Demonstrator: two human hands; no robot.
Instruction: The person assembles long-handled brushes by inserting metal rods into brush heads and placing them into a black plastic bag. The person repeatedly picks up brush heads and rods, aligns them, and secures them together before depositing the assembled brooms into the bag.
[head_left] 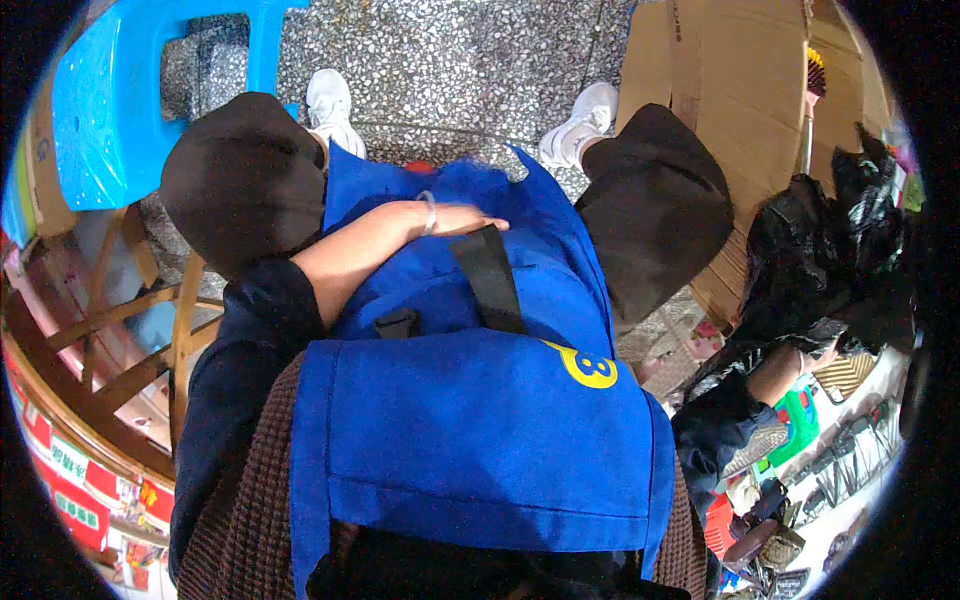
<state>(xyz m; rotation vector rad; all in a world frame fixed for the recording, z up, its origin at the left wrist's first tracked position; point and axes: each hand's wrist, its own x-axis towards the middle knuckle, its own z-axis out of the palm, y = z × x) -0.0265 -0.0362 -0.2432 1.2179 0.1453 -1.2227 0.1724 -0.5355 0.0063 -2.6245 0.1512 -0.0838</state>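
My left hand point(462, 218) lies across my lap on a blue apron point(480, 430), fingers stretched out flat and holding nothing. Its fingertips reach just above a wide black strap point(488, 280) that runs down the apron. A pale bracelet circles that wrist. Far out to the right is my right hand point(818, 358), small near the rim of the picture, its visible fingers apart. It is beside the lower edge of a crumpled black plastic bag point(800, 250) and next to a tan striped item point(845, 375). Whether it touches either is unclear.
A blue plastic stool point(105, 110) stands at the far left, above a wooden lattice frame point(185, 330). Large cardboard sheets point(740, 100) lean at the right, with a brush point(815, 75) beside them. A green plastic item point(800, 425) and dark wrapped goods point(860, 450) crowd the lower right.
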